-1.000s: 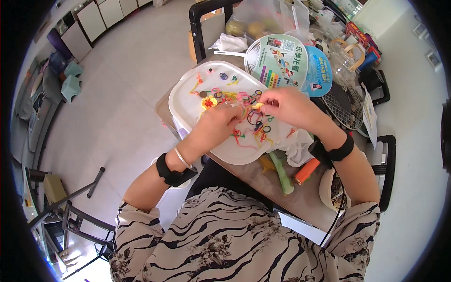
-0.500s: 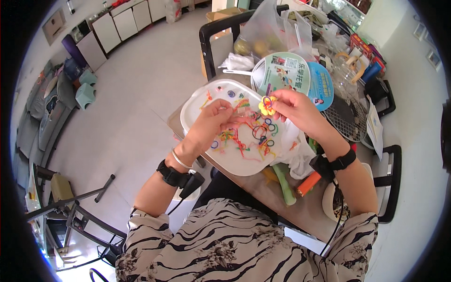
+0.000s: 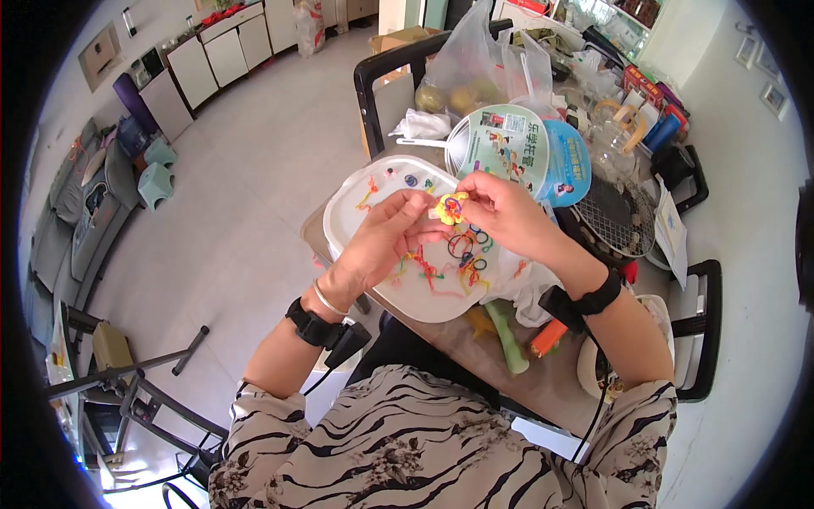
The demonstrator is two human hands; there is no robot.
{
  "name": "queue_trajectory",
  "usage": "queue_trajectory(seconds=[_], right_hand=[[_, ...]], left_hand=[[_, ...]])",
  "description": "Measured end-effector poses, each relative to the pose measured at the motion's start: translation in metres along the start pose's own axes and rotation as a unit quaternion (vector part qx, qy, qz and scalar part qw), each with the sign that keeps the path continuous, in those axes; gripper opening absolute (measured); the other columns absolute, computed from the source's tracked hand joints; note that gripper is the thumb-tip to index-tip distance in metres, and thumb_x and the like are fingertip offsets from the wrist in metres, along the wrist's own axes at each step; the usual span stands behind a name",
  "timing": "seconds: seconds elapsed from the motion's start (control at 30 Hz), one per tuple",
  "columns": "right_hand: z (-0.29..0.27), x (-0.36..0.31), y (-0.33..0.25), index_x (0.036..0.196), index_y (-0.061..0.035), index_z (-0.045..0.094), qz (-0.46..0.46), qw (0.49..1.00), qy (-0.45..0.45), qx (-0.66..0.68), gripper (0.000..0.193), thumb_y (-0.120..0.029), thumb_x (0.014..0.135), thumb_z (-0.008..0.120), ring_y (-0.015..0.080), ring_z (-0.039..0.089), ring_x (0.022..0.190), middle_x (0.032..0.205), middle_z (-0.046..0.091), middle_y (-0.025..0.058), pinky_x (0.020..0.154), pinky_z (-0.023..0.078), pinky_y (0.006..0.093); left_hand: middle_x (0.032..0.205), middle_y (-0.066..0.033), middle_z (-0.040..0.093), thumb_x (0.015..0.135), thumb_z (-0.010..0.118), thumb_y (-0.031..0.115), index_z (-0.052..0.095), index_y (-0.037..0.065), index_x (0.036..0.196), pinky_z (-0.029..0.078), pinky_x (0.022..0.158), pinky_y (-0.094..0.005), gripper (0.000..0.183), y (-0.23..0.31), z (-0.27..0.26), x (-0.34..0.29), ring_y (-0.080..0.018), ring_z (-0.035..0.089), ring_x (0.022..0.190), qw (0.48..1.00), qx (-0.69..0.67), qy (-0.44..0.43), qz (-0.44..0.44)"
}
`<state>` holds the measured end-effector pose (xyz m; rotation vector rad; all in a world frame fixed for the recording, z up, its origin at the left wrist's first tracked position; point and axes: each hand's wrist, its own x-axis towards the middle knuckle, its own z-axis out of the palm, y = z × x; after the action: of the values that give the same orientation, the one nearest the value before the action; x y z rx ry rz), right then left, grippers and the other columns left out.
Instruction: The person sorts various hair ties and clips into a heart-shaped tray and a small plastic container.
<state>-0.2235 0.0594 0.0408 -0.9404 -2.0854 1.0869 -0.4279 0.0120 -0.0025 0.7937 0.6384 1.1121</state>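
Note:
Over the white tray, my right hand pinches a small yellow flower-shaped piece with a red and purple middle. My left hand is right beside it, thumb and forefinger pressed together at the flower's left edge and the other fingers stretched beneath. A small pale, see-through bit seems to be between those fingertips, but I cannot make out what it is. Coloured loops and strands lie scattered on the tray under my hands, partly hidden by them. Near its far rim sits a dark blue coil.
Round hand fans, one green and one blue, lie behind the tray. To its right are a crumpled white bag, a long green piece and an orange cylinder. A black-framed chair stands at the table's far left.
My right hand has carried the yellow flower-shaped piece left and slightly down, up to my left fingertips. My left hand has shifted only a little. The view has tilted slightly.

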Motion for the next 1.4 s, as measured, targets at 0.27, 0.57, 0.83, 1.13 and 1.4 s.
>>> queue_trajectory(seconds=[0.27,0.57,0.83,1.13,1.4], right_hand=[[0.004,0.0,0.013,0.104,0.0014,0.058,0.112,0.989,-0.099,-0.012,0.018,-0.013,0.093,0.056,0.0109,0.064,0.077,0.088,0.066,0.0054,0.068,0.051,0.0267],[-0.018,-0.032,0.001,0.114,-0.0019,0.061,-0.002,0.996,-0.089,0.017,0.028,-0.021,0.094,0.059,0.0157,0.066,0.09,0.1,0.069,0.0113,0.079,0.052,0.0301],[-0.014,-0.197,-0.028,0.09,-0.0018,0.064,0.053,0.993,0.09,-0.053,0.014,-0.015,0.086,0.063,0.0274,0.063,0.077,0.081,0.064,0.0126,0.069,0.049,0.0355],[-0.122,-0.407,-0.021,0.089,-0.0004,0.059,0.415,0.729,0.45,-0.306,0.011,-0.01,0.089,0.064,0.0099,0.063,0.076,0.079,0.068,0.0057,0.068,0.05,0.0262],[-0.119,-0.445,0.013,0.082,-0.0011,0.06,0.451,0.703,0.393,-0.383,0.009,-0.007,0.078,0.065,0.031,0.06,0.065,0.068,0.061,0.0154,0.06,0.047,0.0382]], left_hand=[[0.098,-0.0126,0.069,0.099,0.053,0.014,0.057,-0.001,0.109,0.055,0.074,-0.0255,0.019,0.005,-0.03,-0.011,-0.0142,0.066,0.081,0.974,0.142,0.125,0.122],[0.106,-0.0072,0.063,0.1,0.048,0.012,0.054,0.003,0.116,0.053,0.081,-0.0283,0.02,-0.03,0.028,-0.008,-0.0141,0.063,0.093,0.966,0.243,0.008,0.089],[0.084,-0.0121,0.067,0.093,0.057,0.004,0.057,-0.003,0.1,0.056,0.062,-0.0266,0.01,-0.067,0.085,-0.035,-0.0171,0.068,0.07,0.938,0.303,-0.166,-0.01],[0.086,-0.0124,0.067,0.095,0.054,0.005,0.057,-0.004,0.096,0.056,0.063,-0.026,0.009,-0.06,0.085,-0.024,-0.0167,0.068,0.07,0.923,0.343,-0.17,-0.03],[0.086,-0.0118,0.066,0.096,0.055,0.006,0.056,-0.003,0.096,0.055,0.062,-0.0255,0.009,-0.068,0.088,-0.021,-0.0158,0.067,0.069,0.922,0.354,-0.15,-0.037]])
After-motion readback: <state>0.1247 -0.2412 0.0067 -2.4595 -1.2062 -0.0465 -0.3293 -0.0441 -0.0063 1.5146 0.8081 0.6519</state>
